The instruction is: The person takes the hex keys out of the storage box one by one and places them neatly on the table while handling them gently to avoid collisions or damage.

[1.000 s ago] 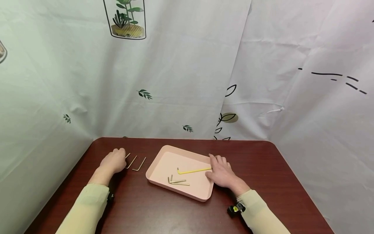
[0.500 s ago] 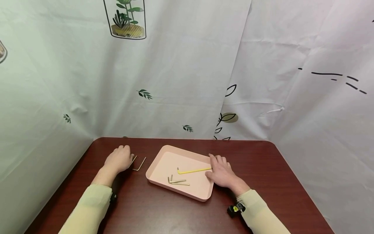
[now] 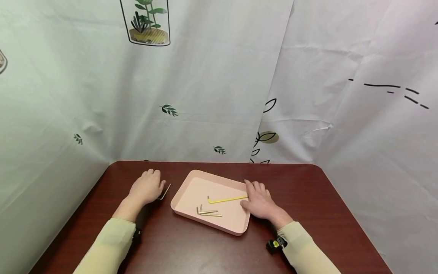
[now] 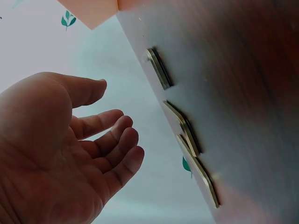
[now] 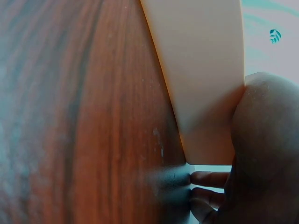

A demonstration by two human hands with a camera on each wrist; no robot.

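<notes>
My left hand (image 3: 147,187) is over the table at the left, palm down. In the left wrist view its fingers are loosely bent, with nothing between them and the thumb. Beside it on the table lie three brass-coloured hex keys (image 4: 182,123); in the head view the hand hides most of them, and one hex key (image 3: 166,191) shows past the thumb. My right hand (image 3: 259,199) holds the right end of a pink tray (image 3: 186,216), thumb over the rim and fingers along the outside. Inside the tray lie a long yellow hex key (image 3: 226,200) and several brass-coloured hex keys (image 3: 209,214).
The dark red wooden table (image 3: 191,251) has rounded far corners. White printed cloth (image 3: 219,95) hangs behind it and along both sides. The tray stands in the middle, with its left end a short way from the loose hex key.
My left hand has moved step by step to the right along the row of hex keys, covering more of them. The right hand and the tray have stayed in place.
</notes>
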